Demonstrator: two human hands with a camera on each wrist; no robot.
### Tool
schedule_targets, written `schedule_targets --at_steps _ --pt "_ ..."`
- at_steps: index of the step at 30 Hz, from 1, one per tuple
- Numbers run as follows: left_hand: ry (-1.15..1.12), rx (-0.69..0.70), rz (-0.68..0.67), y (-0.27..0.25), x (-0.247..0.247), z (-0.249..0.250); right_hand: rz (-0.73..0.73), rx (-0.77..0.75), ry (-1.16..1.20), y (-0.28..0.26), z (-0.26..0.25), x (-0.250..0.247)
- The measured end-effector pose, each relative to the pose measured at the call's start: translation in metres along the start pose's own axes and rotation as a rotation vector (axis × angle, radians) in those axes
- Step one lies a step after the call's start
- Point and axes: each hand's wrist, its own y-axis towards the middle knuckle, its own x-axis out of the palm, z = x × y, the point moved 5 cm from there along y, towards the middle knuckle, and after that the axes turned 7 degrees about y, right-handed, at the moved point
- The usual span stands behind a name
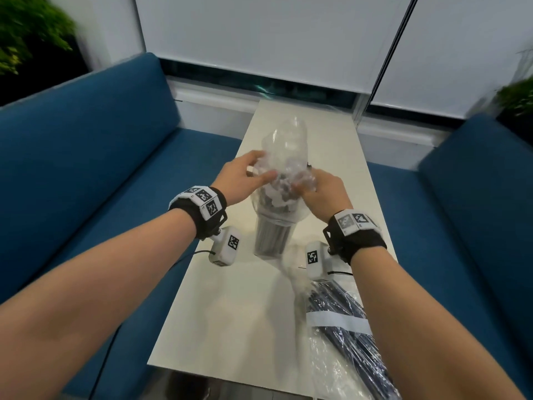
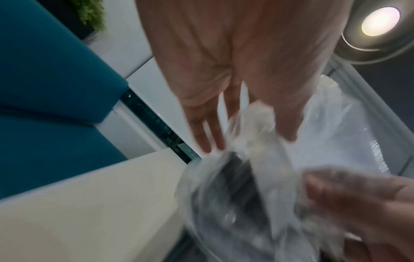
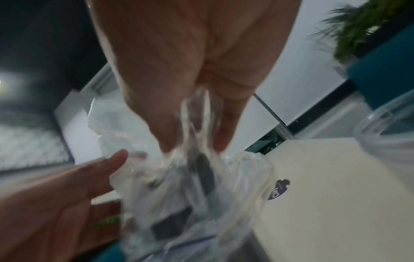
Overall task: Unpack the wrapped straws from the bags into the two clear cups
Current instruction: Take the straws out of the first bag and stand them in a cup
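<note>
A clear cup (image 1: 272, 239) stands mid-table, packed with dark wrapped straws (image 1: 271, 202). A crumpled clear bag (image 1: 287, 148) rises over their tops. My left hand (image 1: 261, 166) pinches the bag's left side between thumb and fingers. On the right side, my right hand (image 1: 305, 187) grips bunched plastic, and the right wrist view shows that hand (image 3: 195, 147) pinching the bag (image 3: 179, 195). A second bag of dark straws (image 1: 343, 321) with a white label lies near the front right. The rim of another clear cup (image 3: 389, 127) shows at the right edge of the right wrist view.
The narrow cream table (image 1: 230, 313) runs between two blue sofas (image 1: 101, 157), with a white wall and blinds behind. A dark sticker (image 3: 277, 189) lies on the tabletop beside the bag. Plants stand at the far left and right corners.
</note>
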Motion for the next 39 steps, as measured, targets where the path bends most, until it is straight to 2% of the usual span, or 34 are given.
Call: schedule_targets --at_steps 2,3,8,12,16,18,21,22,24,26,28,30,32,34,38,39 --pt "0.141 0.011 -0.080 -0.004 0.003 0.001 -0.152 0.021 -0.099 -0.001 0.001 0.012" --pt "0.148 0.017 -0.086 -0.007 0.002 0.003 -0.163 0.020 -0.088 -0.001 0.001 0.011" --pt "-0.035 0.090 0.123 -0.017 -0.025 0.012 0.155 -0.103 0.140 -0.004 -0.022 -0.029" --pt "-0.127 0.150 0.208 -0.025 -0.042 0.030 0.272 -0.169 0.268 -0.009 -0.038 -0.053" --pt "-0.224 0.085 0.422 -0.038 -0.059 0.032 0.433 -0.197 0.409 -0.022 -0.037 -0.076" --pt "-0.395 0.015 0.392 -0.046 -0.060 0.030 0.500 -0.258 0.472 -0.039 -0.038 -0.084" --pt "-0.551 -0.120 0.221 -0.065 -0.058 0.025 0.547 -0.557 0.331 -0.079 -0.047 -0.078" --pt "-0.629 -0.176 0.127 -0.071 -0.055 0.020 0.526 -0.651 0.279 -0.092 -0.048 -0.068" --pt "-0.787 -0.242 -0.097 -0.088 -0.044 0.013 0.383 -0.763 0.230 -0.117 -0.046 -0.037" --pt "-0.746 -0.224 -0.223 -0.111 -0.036 0.008 0.186 -0.814 0.155 -0.137 -0.037 0.002" --pt "-0.504 -0.165 -0.217 -0.136 -0.034 0.000 0.053 -0.785 0.026 -0.154 -0.013 0.036" --pt "-0.361 -0.153 -0.140 -0.162 -0.033 -0.015 -0.017 -0.726 -0.049 -0.171 0.018 0.060" --pt "-0.315 -0.217 -0.097 -0.189 -0.022 -0.041 -0.095 -0.694 -0.099 -0.188 0.049 0.086" --pt "-0.198 -0.268 -0.111 -0.209 0.002 -0.069 -0.197 -0.626 -0.170 -0.201 0.072 0.110" --pt "0.154 -0.273 -0.096 -0.213 0.049 -0.110 -0.545 -0.301 -0.360 -0.208 0.095 0.150" --pt "0.231 -0.299 -0.138 -0.210 0.060 -0.119 -0.618 -0.232 -0.391 -0.209 0.098 0.156"
